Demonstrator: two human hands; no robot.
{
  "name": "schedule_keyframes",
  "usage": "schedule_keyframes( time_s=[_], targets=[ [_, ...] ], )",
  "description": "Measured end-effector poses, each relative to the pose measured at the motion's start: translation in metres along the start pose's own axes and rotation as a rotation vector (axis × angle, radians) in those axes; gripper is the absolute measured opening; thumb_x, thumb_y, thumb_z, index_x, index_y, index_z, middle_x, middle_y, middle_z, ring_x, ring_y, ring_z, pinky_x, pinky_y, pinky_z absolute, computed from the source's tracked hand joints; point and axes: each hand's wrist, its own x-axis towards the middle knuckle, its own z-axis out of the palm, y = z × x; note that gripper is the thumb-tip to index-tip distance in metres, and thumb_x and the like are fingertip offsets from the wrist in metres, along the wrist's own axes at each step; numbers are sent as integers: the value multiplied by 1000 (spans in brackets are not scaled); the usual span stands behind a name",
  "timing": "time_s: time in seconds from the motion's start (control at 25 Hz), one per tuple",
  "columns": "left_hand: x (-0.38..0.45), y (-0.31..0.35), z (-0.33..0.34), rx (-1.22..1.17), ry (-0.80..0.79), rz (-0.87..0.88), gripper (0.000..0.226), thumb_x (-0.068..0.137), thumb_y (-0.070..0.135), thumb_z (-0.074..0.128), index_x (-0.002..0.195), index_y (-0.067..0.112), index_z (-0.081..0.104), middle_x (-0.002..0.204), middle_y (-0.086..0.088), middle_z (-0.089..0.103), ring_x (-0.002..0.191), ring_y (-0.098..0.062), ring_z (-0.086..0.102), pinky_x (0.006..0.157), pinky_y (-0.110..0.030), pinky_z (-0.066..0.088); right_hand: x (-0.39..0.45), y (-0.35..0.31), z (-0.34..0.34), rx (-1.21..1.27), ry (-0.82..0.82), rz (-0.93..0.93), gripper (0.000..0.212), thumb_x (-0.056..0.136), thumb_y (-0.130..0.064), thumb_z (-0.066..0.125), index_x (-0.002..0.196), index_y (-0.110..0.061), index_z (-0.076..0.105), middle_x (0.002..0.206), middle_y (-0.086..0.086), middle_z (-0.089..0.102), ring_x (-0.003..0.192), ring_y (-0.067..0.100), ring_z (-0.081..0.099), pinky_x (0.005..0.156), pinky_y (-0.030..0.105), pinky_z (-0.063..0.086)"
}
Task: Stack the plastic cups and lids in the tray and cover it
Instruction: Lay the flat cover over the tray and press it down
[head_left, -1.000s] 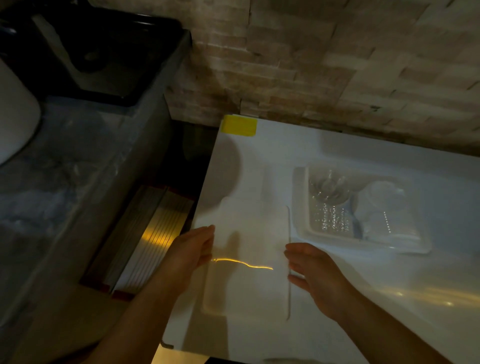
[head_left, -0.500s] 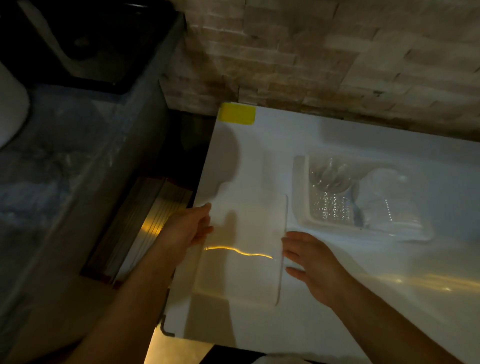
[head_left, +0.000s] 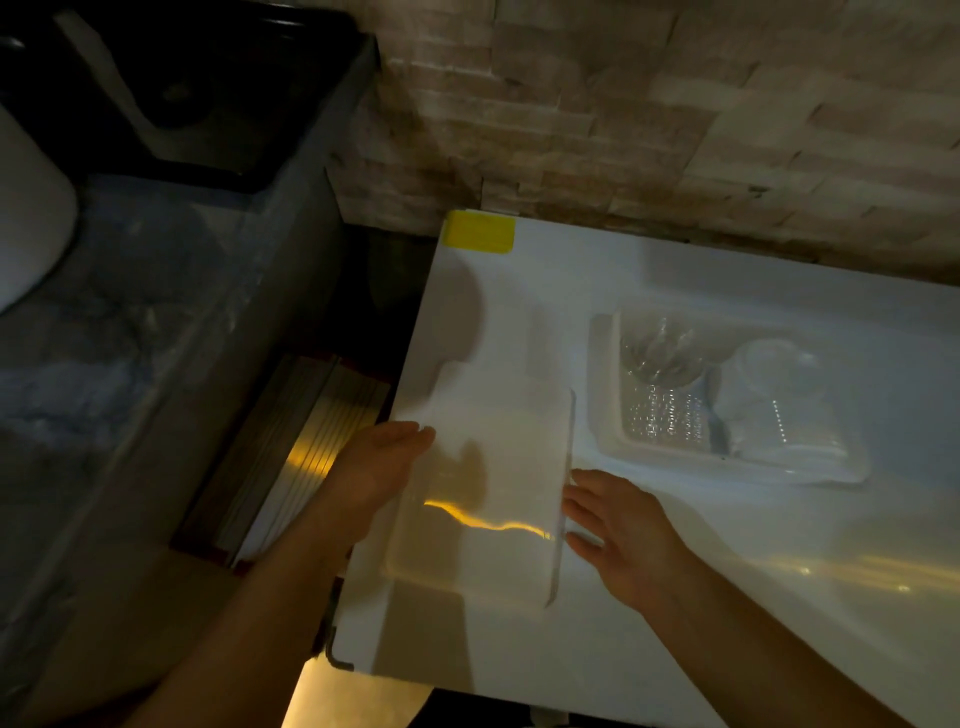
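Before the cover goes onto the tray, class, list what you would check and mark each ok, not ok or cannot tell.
1. Tray uncovered: ok.
2. Clear cups inside tray: ok.
3. Lids inside tray: ok.
4. Left hand holds the cover's left edge: ok.
5. Right hand at its right edge, fingers straight; firm grip: cannot tell.
6. Contents sit below tray rim: cannot tell.

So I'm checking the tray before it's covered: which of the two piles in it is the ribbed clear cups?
The pile of ribbed clear plastic cups fills the white tray's left half, nearer the hands; the smooth domed lids lie on the right.
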Motion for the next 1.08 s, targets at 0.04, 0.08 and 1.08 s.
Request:
schedule_keyframes(
  time_s=[0.04,0.08,1.08],
  targets=[
    [0,0,-2,-5,-4,-6,46,80,39,73,119,15,66,120,-10,68,107,-26,65,98,-46,51,1,-3,1,-4,23,-7,2,83,-14,64,84,-16,65,89,6,66,87,19,60,83,38,42],
    [0,0,-3,-5,-6,-8,48,79,41,72,120,16,65,122,-11,67,110,-28,64,99,-48,50,3,-6,2,-13,24,-14,4,83,-13,64,80,-15,64,81,6,64,76,18,57,79,37,43],
    [-63,141,103,531,-246,704,18,85,50,59,93,39,71,82,18,73,73,2,69,57,-9,50,-67,-124,-90,-748,-378,-754,34,87,-15,68,90,-49,71,72,-2,74,62,12,70,58,21,56]
  ],
)
